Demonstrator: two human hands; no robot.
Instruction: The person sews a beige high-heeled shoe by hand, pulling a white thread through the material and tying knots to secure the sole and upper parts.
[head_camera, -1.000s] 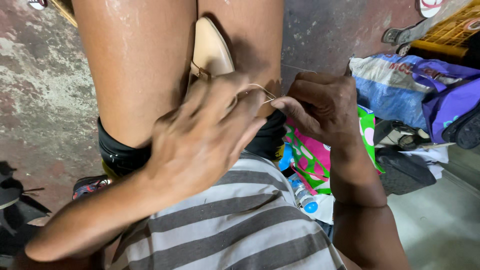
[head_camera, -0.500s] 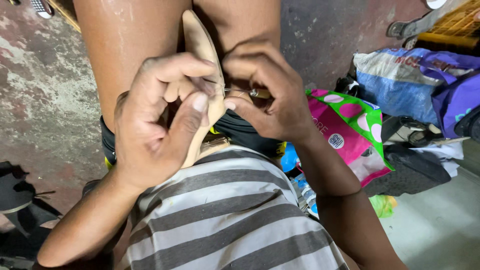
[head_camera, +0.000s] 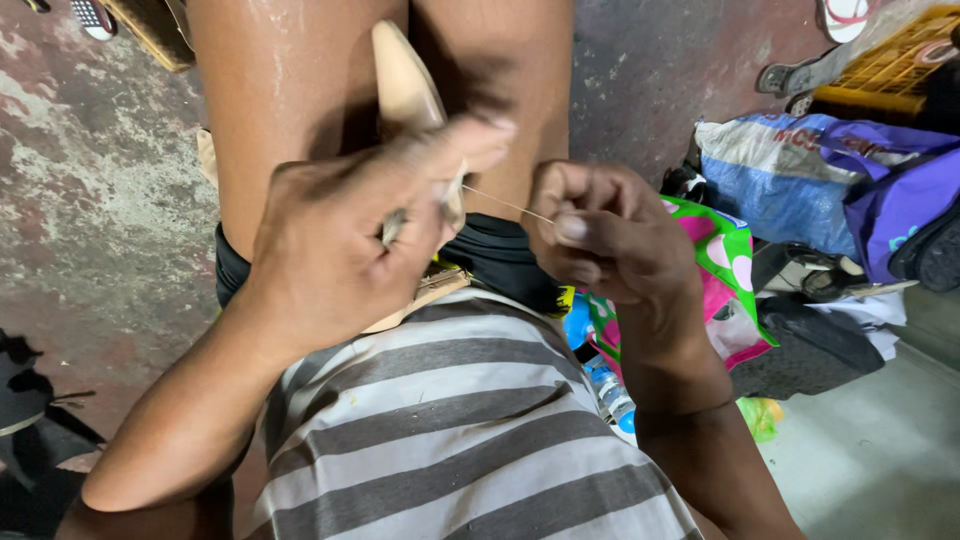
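Right hand pulls thread beside pink-green bag.

The left hand grips a beige shoe wedged between the knees. The right hand pinches a taut thread running to it.

— How much of the beige shoe shows?

— Only its pointed end. The left hand covers the rest, and that grip hides where the thread starts.

— And the thread's other end?

— Lost inside the right hand. Whether a needle is there, I cannot tell.

— The water bottle?

— Half hidden behind the right forearm.
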